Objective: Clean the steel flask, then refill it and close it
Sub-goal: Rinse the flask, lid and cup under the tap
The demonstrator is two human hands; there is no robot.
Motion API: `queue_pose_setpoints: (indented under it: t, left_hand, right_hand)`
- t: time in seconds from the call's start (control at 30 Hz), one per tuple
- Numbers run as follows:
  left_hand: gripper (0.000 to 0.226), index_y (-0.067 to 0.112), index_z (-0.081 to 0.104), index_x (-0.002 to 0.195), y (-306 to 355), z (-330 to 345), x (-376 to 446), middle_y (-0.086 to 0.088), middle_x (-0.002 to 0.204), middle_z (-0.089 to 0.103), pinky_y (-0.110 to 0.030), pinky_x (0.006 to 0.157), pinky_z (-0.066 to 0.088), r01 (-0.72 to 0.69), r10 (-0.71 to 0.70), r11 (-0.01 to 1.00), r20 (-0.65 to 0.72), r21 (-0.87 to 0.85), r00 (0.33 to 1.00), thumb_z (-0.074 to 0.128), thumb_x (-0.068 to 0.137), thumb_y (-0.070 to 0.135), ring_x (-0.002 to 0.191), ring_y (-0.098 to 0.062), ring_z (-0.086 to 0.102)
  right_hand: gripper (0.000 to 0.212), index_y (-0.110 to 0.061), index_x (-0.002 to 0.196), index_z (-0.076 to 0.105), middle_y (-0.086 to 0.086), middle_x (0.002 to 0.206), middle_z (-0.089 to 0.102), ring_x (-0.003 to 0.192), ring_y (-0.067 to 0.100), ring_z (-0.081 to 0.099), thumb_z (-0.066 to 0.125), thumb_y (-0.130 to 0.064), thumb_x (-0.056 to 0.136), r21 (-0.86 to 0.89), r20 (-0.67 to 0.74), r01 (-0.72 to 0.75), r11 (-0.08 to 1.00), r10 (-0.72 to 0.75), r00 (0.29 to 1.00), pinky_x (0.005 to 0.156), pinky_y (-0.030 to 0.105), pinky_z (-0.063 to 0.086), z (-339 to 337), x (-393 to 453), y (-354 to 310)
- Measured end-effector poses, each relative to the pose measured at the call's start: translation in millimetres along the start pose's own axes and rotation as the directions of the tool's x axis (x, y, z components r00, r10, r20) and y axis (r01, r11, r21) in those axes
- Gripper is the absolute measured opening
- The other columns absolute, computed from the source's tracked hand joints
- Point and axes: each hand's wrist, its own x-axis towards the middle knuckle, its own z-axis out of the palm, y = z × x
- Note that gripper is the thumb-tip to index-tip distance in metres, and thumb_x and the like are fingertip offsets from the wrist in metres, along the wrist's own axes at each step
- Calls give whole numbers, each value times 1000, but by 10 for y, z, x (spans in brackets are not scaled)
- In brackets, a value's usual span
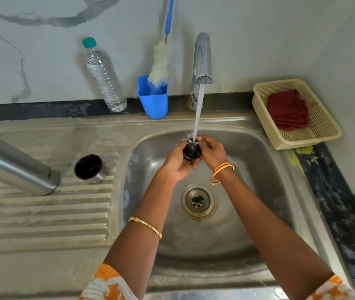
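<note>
Though partly hidden, stopper [191,150] underwater.

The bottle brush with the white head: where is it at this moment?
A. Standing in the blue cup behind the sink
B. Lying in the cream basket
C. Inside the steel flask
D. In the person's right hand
A: the bottle brush stands head-down in the blue cup by the wall, while both hands hold a small black stopper under the running tap.

Soft, even daylight fills the scene with faint shadows. Glare streaks the curved chrome tap [202,59]. Wide-angle distortion bends the stainless steel sink [265,148] rim; corners blur slightly.
</note>
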Motion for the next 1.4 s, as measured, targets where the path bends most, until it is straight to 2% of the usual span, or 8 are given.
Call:
queue_pose_setpoints:
  t: [0.17,0.37,0.57,0.77,0.87,1.07,1.23,1.4]
  left_hand:
    - [24,16,56,97,-44,152,-28,-2,93,65,-24,71,58,-340,428,831,-114,441,897,70,86,33,86,-15,65]
    - [44,10,62,118,-142,30,-67,4,105,51,-1,73,44,-626,721,290,265,724,640,77,77,2,85,14,54]
    - [46,8,67,114,-124,-112,-44,-11,110,51,2,74,40,-617,749,151,318,773,581,81,71,3,84,6,49]
    - [40,20,56,107,-116,-183,-68,-5,109,58,-8,66,48,-509,522,527,214,681,826,71,78,-3,89,-5,58]
    - [24,16,52,101,-92,-234,-117,-6,94,59,-27,70,52,-311,305,877,74,367,949,47,88,-3,87,-16,61]
    - [30,17,57,112,-86,-331,-65,-7,102,62,-35,83,50,-177,165,960,70,218,984,40,91,4,94,-19,61]
    - [16,25,58,105,-71,-230,-59,-4,98,64,-36,86,50,-261,239,896,105,359,965,53,94,15,97,-21,62]
    - [23,29,57,117,-91,-257,-58,6,102,63,-30,81,49,-281,289,829,61,484,956,53,96,38,95,-14,59]
  right_hand:
    - [29,-13,112,62,4,93,66,83,17,62,53,-35,94,471,280,-279,837,158,947,76,31,54,-61,-51,-79]
    - [34,-4,94,58,12,69,70,58,20,68,31,-23,102,750,436,-510,421,264,860,51,25,56,-98,-24,-115]
    - [31,-6,98,61,11,86,69,72,18,68,40,-29,98,651,535,-519,553,150,831,62,23,57,-11,-22,-117]
    - [18,-8,86,59,9,78,66,61,18,64,46,-17,95,480,547,-522,705,225,806,49,23,53,-58,30,-228]
    - [27,-13,106,59,5,96,60,85,21,61,60,2,83,-1,418,-48,999,44,907,64,26,57,-41,47,-194]
    - [58,-17,121,51,3,117,45,105,5,46,71,7,71,-112,332,428,897,-372,867,93,5,37,-102,45,-39]
    - [52,-14,112,52,4,108,61,99,18,62,74,7,70,308,223,20,951,-92,971,84,24,54,-95,-10,64]
    - [32,-13,116,55,11,100,68,79,21,70,63,-24,87,457,520,-437,774,166,838,68,26,58,-193,17,51]
